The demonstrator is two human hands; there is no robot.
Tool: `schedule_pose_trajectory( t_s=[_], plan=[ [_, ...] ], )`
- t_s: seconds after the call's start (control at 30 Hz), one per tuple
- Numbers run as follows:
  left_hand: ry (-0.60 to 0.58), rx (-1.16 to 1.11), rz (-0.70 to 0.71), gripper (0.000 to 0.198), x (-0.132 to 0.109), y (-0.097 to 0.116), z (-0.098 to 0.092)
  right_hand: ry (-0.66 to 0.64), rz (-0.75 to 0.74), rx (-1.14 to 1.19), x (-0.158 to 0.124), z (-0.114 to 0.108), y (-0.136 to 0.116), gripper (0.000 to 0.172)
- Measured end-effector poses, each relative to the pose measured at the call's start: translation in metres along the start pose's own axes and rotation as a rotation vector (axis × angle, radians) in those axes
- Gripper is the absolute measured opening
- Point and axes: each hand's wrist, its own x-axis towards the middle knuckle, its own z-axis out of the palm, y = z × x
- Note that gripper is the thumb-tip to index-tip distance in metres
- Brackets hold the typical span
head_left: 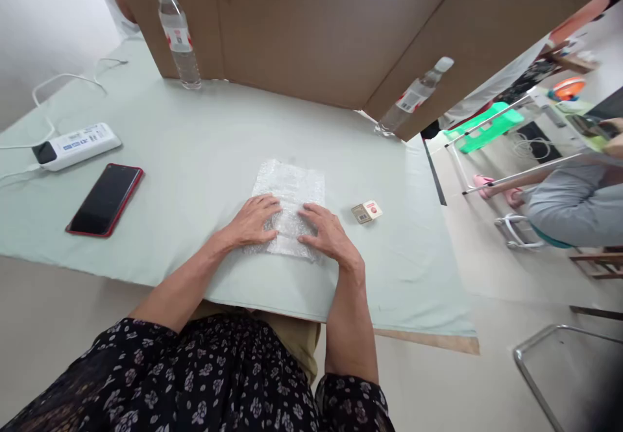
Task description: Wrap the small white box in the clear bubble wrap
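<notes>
A sheet or pouch of clear bubble wrap (289, 189) lies flat on the pale green tablecloth (209, 146) in front of me. My left hand (256, 221) rests on its left side with the fingers spread. On the right side lies my right hand (326, 229), also with its fingers apart and pressing lightly on the plastic. Neither hand grips anything. To the right of my right hand sits a small brown-and-white box (366, 212) with a red mark. Whether anything is inside the wrap I cannot tell.
A cardboard partition (302, 36) closes off the table's far side, with a water bottle (179, 36) at left and another bottle (413, 98) at right. On the left are a phone (104, 200) and a white power bank (80, 146) with cables. A seated person (574, 198) is at right.
</notes>
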Motion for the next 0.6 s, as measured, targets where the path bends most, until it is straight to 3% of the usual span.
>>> schedule_pose_trajectory(
  t_s=[0.13,0.23,0.4,0.6],
  plan=[
    [-0.011,0.010,0.006,0.056,0.000,0.000,-0.001,0.185,0.015,0.030,0.003,0.001,0.001,0.043],
    [-0.001,0.016,0.015,0.054,0.000,0.000,-0.001,0.314,-0.033,0.017,0.009,0.009,-0.008,0.046],
    [0.103,-0.003,0.034,0.050,0.000,0.000,0.003,0.162,-0.049,-0.039,0.016,0.021,-0.024,0.035],
    [0.294,-0.048,0.004,0.043,0.000,0.002,0.005,0.135,-0.099,-0.023,0.012,0.018,-0.026,0.022]
  ],
)
